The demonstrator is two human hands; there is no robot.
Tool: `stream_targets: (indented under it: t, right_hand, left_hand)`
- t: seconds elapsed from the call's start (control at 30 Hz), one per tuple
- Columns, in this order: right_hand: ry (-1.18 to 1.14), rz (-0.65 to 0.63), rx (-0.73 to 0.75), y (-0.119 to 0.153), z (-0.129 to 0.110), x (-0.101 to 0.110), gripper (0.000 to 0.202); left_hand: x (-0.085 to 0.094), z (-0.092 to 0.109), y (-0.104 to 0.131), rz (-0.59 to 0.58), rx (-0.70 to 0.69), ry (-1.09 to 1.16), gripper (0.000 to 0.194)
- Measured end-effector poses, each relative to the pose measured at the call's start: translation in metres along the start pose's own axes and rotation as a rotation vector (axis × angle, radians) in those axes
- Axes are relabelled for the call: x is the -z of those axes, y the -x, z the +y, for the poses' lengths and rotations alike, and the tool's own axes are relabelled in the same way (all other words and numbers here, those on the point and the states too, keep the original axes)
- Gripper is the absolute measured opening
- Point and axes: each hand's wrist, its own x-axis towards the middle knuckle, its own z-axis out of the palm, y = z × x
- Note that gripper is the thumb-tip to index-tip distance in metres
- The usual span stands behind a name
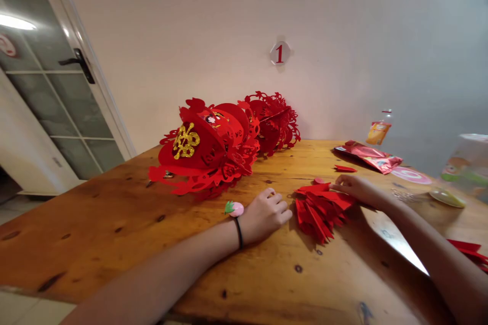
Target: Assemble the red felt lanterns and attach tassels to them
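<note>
A bundle of folded red paper strips (pixel 322 210) lies fanned out on the wooden table (pixel 152 249). At its upper right edge, my right hand (pixel 353 188) has its fingers closed on a piece of the red paper. My left hand (pixel 267 213) rests on the table just left of the bundle, its fingers curled; what they hold, if anything, is hidden. On the left wrist is a black band with a pink and green strawberry ornament (pixel 235 208). Beyond the hands lie large red cut-paper decorations (pixel 213 147), one bearing a gold glitter figure (pixel 186 140).
Toward the back right are a red foil packet (pixel 368 156), a small red strip (pixel 345 168), a bottle with an orange label (pixel 379 131) and a clear container (pixel 467 165). More red paper (pixel 467 249) lies by the right forearm.
</note>
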Motion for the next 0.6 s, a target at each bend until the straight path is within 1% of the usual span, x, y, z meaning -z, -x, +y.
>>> stream_targets:
  t: [0.1,0.23,0.4,0.5,0.6]
  right_hand:
    - [0.053,-0.07,0.013,0.001,-0.005,-0.003,0.048]
    - [0.007,-0.051,0.053,0.003,-0.018,-0.009,0.057]
    - [-0.031,-0.074,0.052,0.003,-0.024,-0.021,0.056]
    - [-0.106,-0.008,0.023,0.002,-0.022,-0.024,0.06]
    - [-0.33,0.097,0.0,0.001,-0.018,-0.024,0.063]
  left_hand:
    - [0.0,0.0,0.002,-0.017,0.022,0.034,0.009]
    - [0.002,0.001,0.003,-0.059,0.046,0.068,0.005]
    - [0.002,0.002,0.004,-0.07,0.069,0.092,0.006]
    - [0.001,0.001,0.005,-0.067,0.104,0.112,0.007]
    - [-0.001,0.001,0.005,-0.057,0.157,0.132,0.013]
